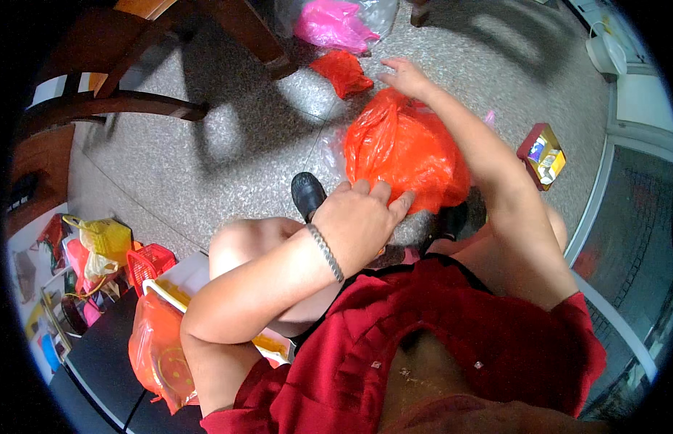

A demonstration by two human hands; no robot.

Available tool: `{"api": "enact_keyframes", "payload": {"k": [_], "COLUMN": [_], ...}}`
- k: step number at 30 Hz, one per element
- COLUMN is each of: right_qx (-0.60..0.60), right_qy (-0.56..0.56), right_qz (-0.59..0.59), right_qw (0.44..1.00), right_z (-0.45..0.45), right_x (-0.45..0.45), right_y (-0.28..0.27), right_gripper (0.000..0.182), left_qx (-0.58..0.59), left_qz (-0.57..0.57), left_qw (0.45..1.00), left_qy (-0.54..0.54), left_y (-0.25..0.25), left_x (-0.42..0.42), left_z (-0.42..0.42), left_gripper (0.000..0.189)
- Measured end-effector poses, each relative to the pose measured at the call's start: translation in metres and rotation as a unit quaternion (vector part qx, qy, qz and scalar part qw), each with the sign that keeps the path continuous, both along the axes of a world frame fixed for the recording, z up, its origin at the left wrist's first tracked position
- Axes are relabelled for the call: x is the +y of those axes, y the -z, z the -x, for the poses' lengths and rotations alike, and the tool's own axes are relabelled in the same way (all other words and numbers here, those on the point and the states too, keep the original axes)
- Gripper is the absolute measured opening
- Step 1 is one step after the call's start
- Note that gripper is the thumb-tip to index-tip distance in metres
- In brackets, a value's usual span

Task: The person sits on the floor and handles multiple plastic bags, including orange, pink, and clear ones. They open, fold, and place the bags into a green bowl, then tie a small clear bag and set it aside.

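Observation:
A full, rounded red plastic bag (407, 146) stands on the speckled floor before my knees. My left hand (361, 225), with a braided bracelet at the wrist, lies at the bag's near edge, fingers spread; whether they press on the plastic is hard to tell. Beyond the bag's far side, my right hand (404, 77) is held out with its fingers apart and nothing in them. Just left of that hand, a small crumpled red plastic bag (343, 73) rests on the floor. Behind it are a pink plastic bag (336, 24) and a clear plastic bag (388, 16).
Wooden furniture legs (249, 38) stand at upper left. An open box (544, 157) with small packets sits on the right, near a door track (591, 200). At lower left are a red plastic basket (150, 264), a yellow bag (106, 238) and another red bag (157, 347).

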State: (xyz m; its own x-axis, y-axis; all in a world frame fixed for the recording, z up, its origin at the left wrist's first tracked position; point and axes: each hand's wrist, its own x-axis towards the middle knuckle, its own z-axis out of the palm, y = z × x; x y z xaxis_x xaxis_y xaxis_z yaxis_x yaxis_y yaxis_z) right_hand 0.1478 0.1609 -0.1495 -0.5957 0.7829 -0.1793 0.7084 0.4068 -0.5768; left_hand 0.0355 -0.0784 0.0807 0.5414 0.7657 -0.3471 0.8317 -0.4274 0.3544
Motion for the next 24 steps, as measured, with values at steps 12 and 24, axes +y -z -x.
{"api": "enact_keyframes", "payload": {"k": [12, 24], "right_qx": [0.093, 0.258], "right_qy": [-0.018, 0.099], "right_qz": [0.049, 0.309], "right_qw": [0.994, 0.910], "right_z": [0.092, 0.037], "right_x": [-0.004, 0.029], "right_y": [0.065, -0.032], "right_gripper": [0.047, 0.038], "left_qx": [-0.004, 0.012], "left_qz": [0.011, -0.014], "left_qw": [0.997, 0.998], "left_qy": [-0.072, -0.054], "left_y": [-0.006, 0.002], "left_x": [0.017, 0.030], "left_z": [0.031, 0.014], "left_gripper": [0.060, 0.055]}}
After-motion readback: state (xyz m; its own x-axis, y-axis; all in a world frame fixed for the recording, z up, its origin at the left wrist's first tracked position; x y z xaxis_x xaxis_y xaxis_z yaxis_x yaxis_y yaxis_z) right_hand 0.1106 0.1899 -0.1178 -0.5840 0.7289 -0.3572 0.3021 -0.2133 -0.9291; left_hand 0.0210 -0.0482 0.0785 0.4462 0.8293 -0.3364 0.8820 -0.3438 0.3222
